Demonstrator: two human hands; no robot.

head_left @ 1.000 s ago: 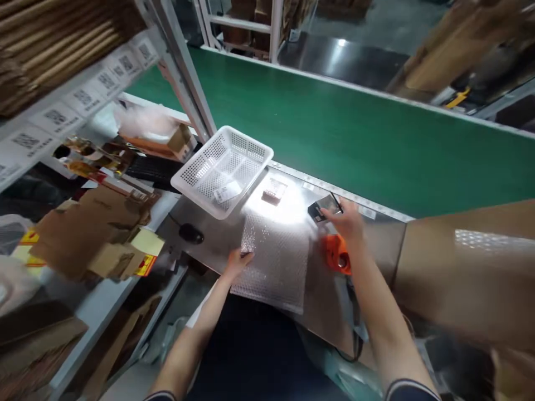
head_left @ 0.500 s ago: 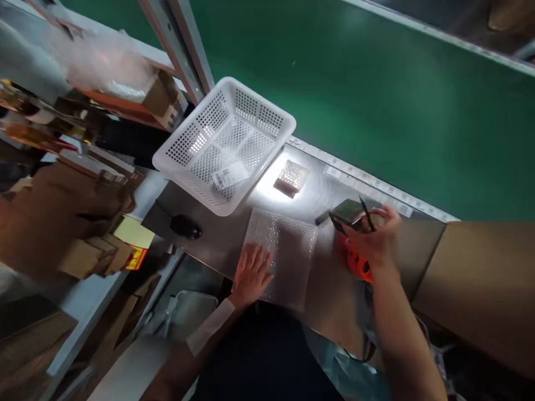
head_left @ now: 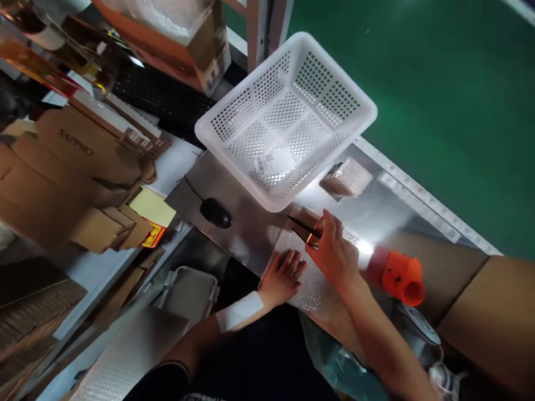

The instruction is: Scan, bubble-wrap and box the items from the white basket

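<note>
My left hand (head_left: 282,278) lies with fingers outstretched on a sheet of bubble wrap (head_left: 311,289) on the metal worktop. Above the same sheet, my right hand (head_left: 334,250) is closed around a pair of scissors (head_left: 307,227), whose dark, parted blades point left. Just beyond the blades shows a small brownish box (head_left: 308,214), partly hidden by the hand; I cannot tell whether the fingers touch it. A small bubble-wrapped package (head_left: 348,177) sits farther back. Right of my right hand lies an orange tape dispenser-like tool (head_left: 401,275).
A white perforated basket (head_left: 288,200) with a labelled paper inside stands at the back. A black mouse (head_left: 215,213) is left of the wrap. Cardboard boxes (head_left: 71,161) crowd the left side. A green surface (head_left: 418,83) runs behind the worktop, and a cardboard panel (head_left: 493,312) borders the right.
My right hand has moved left with the scissors, from beside the orange tool to over the bubble wrap. My left hand stays on the sheet. The camera view has turned.
</note>
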